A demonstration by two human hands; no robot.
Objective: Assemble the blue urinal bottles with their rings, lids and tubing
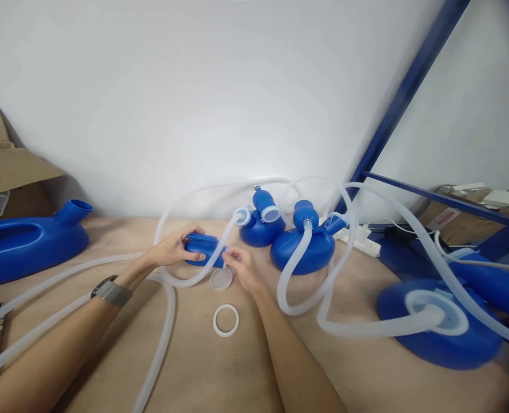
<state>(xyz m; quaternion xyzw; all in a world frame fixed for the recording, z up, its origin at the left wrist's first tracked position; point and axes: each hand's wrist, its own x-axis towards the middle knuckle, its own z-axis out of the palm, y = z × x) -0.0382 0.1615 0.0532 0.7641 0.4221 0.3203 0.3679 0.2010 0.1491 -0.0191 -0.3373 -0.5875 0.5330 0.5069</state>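
Note:
My left hand [183,246] is wrapped round a blue plastic container [202,245], thumb on the near side and fingers over the top. At the container's right end, my right hand [242,267] is closed in a pinch at the translucent cap [221,279], whose round disc hangs just below the mouth. The fingertips partly hide where the cap meets the container. A white corrugated hose [194,281] curves up in front of the container. On the table nearer to me lies a flat white ring [225,320], apart from both hands.
Blue bottles with hoses [302,252] stand right of my hands; a larger blue bottle [439,327] sits at far right. Another blue bottle [30,241] and a cardboard box [13,172] are at left. A power strip [360,244] lies by the blue metal frame [403,92].

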